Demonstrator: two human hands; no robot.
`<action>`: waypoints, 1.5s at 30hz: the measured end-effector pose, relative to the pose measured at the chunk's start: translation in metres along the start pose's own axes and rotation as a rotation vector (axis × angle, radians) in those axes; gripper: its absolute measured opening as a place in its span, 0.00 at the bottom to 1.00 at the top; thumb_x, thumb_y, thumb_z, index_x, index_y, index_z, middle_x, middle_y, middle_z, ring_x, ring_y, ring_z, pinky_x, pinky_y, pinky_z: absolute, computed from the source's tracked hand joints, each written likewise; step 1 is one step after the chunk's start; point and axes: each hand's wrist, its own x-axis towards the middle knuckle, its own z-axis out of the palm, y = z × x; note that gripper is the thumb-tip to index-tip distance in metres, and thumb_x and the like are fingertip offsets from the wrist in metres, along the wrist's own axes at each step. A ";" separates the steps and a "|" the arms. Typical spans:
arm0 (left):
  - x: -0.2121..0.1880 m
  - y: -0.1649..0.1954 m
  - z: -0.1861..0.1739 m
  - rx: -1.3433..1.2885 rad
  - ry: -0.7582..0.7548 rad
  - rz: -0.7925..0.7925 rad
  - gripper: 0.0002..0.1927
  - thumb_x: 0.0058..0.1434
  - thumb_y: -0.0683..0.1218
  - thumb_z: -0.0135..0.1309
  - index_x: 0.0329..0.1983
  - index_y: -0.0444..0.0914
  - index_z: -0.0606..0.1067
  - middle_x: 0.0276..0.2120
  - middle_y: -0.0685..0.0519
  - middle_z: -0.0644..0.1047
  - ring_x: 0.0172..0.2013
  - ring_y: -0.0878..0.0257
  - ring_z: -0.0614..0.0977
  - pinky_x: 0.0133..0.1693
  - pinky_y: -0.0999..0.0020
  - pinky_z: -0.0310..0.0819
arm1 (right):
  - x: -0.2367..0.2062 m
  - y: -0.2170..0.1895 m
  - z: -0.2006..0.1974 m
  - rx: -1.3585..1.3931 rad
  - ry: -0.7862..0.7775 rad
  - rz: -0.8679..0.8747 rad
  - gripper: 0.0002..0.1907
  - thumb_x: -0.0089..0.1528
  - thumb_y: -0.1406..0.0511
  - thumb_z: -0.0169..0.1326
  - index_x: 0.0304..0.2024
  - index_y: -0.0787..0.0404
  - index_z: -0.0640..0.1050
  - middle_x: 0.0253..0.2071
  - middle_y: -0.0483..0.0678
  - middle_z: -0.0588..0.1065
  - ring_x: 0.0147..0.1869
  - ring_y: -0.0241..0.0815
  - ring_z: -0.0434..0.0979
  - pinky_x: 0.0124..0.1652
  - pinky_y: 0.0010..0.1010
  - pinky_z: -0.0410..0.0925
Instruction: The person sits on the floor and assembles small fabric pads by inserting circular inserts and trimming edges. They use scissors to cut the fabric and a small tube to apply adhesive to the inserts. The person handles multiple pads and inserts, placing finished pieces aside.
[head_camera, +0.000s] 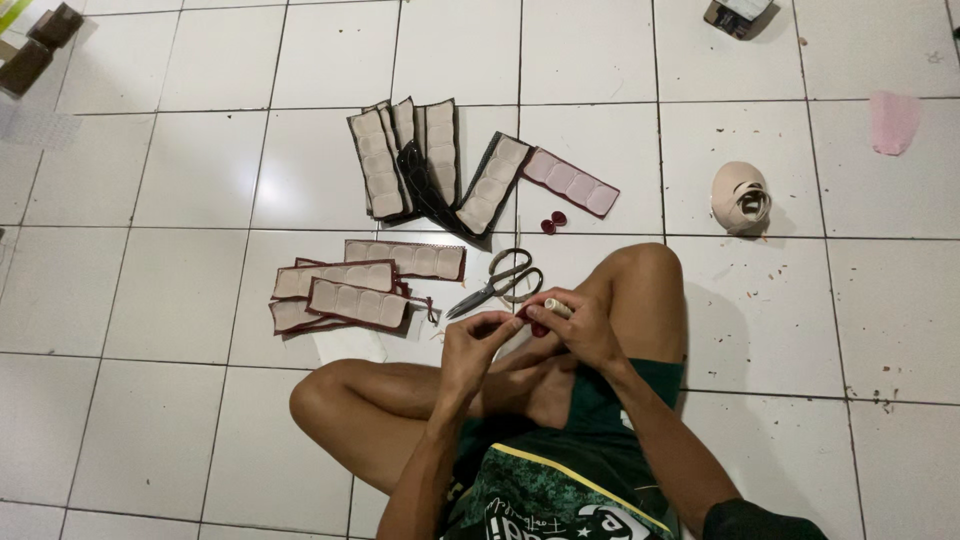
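Down on the white tiled floor (180, 170) a person sits cross-legged, knees spread, both forearms reaching forward so the hands meet above the shins. Left hand (478, 345) is bent at the wrist, fingers curled in and pinched at the tips close against the other hand; what it pinches is too small to tell. Right hand (578, 325) is closed around a small pale tube (557, 307), its end poking out over the knuckles, and a dark red piece (533, 322) shows between the two hands. Just beyond the fingertips lie scissors (497, 281), blades pointing left, flat on the tiles. Left of them sits a loose pile of maroon strips (350, 285) with pale padded segments, overlapping one another. Farther out, more such strips (425, 165) fan out, some dark-backed, with a pink strip (571, 181) at the right end. Two small red discs (553, 222) rest between that fan and the scissors. Off to the right, well apart from the knee, lies a beige rounded shell (740, 196). A pink scrap (892, 120) lies farther right again.
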 end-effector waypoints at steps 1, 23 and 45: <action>0.005 -0.001 0.004 -0.071 0.024 0.018 0.12 0.60 0.43 0.65 0.43 0.29 0.84 0.36 0.48 0.84 0.37 0.67 0.83 0.41 0.75 0.77 | 0.001 -0.002 -0.003 0.028 0.052 0.069 0.15 0.66 0.62 0.58 0.49 0.69 0.82 0.36 0.47 0.81 0.34 0.32 0.75 0.35 0.24 0.71; 0.032 0.046 0.070 -0.391 0.037 0.101 0.19 0.69 0.47 0.53 0.52 0.26 0.78 0.43 0.44 0.83 0.44 0.57 0.88 0.46 0.59 0.88 | 0.013 -0.041 -0.046 -0.048 0.135 -0.137 0.17 0.65 0.69 0.58 0.56 0.67 0.79 0.48 0.52 0.82 0.52 0.37 0.82 0.49 0.24 0.77; 0.010 0.050 0.072 -0.135 0.056 0.261 0.13 0.64 0.40 0.61 0.51 0.31 0.79 0.40 0.50 0.83 0.41 0.68 0.84 0.44 0.76 0.79 | -0.001 -0.053 -0.047 0.068 0.160 -0.167 0.17 0.67 0.60 0.56 0.51 0.67 0.81 0.43 0.49 0.82 0.49 0.34 0.81 0.52 0.24 0.73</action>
